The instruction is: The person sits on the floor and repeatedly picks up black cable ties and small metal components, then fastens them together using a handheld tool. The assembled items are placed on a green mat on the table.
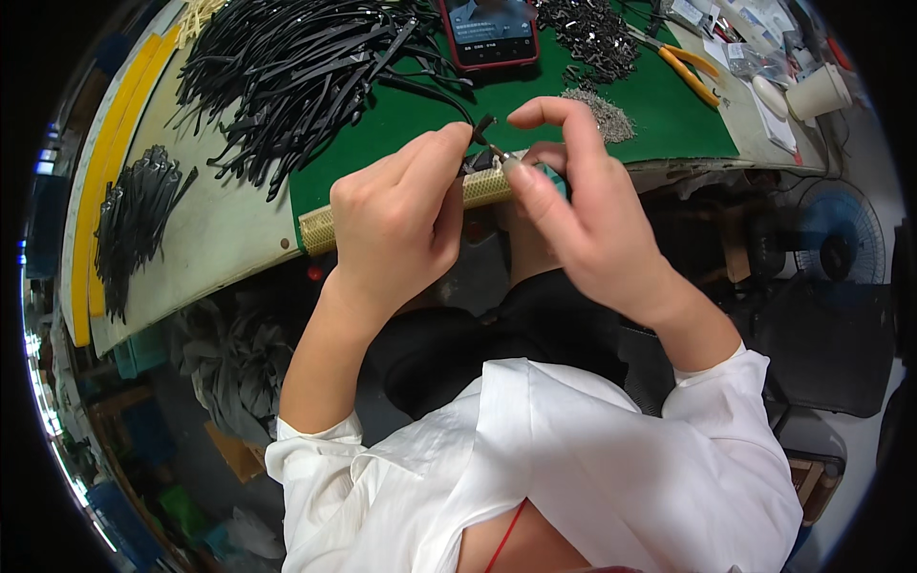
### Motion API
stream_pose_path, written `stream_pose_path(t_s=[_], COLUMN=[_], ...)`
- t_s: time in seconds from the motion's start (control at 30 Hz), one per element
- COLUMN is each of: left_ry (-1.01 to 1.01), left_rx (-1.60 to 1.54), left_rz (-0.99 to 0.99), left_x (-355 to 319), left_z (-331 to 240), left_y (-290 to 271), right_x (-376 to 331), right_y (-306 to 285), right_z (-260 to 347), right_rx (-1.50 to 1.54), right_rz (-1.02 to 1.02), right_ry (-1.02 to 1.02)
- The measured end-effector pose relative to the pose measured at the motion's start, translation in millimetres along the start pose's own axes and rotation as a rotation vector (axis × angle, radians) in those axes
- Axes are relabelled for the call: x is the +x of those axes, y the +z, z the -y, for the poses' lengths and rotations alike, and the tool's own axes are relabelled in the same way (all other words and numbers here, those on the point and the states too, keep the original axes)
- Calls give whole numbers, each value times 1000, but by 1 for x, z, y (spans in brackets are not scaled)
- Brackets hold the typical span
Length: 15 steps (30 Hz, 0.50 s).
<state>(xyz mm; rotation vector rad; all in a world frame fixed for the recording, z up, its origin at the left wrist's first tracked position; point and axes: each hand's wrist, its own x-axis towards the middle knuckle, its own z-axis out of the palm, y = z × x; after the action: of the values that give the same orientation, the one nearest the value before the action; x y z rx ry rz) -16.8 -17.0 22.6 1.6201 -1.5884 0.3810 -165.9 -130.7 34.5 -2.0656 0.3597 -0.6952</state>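
My left hand (401,196) is closed, pinching a narrow black strap (485,124) near its end. The strap trails back toward a large heap of black straps (296,67) on the green mat. My right hand (592,205) meets it from the right, thumb and lower fingers closed, index finger raised and curved. From beside that thumb a thin metal-tipped tool (499,153) reaches to the strap end; a teal part shows below the fingers, and I cannot tell whether it belongs to the tool. Under both hands runs a gold mesh-patterned roll (317,230) along the table edge.
A phone in a red case (490,33) lies beyond my hands. To its right sit small black parts (597,43), a pile of tiny grey pieces (607,116) and orange-handled pliers (690,74). A white cup (818,93) stands far right. Another strap bundle (138,215) lies left.
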Motion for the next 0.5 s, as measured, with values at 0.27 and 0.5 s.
stream_pose_path(t_s=[0.27, 0.5], left_ry=[-110, -180], left_rx=[326, 751], left_rz=[68, 82], left_x=[6, 33], left_z=[14, 94], left_y=[2, -16], right_x=[2, -4], right_y=[13, -11], right_z=[-5, -4], right_rx=[-309, 8], right_rz=[1, 52], right_ry=[-103, 174])
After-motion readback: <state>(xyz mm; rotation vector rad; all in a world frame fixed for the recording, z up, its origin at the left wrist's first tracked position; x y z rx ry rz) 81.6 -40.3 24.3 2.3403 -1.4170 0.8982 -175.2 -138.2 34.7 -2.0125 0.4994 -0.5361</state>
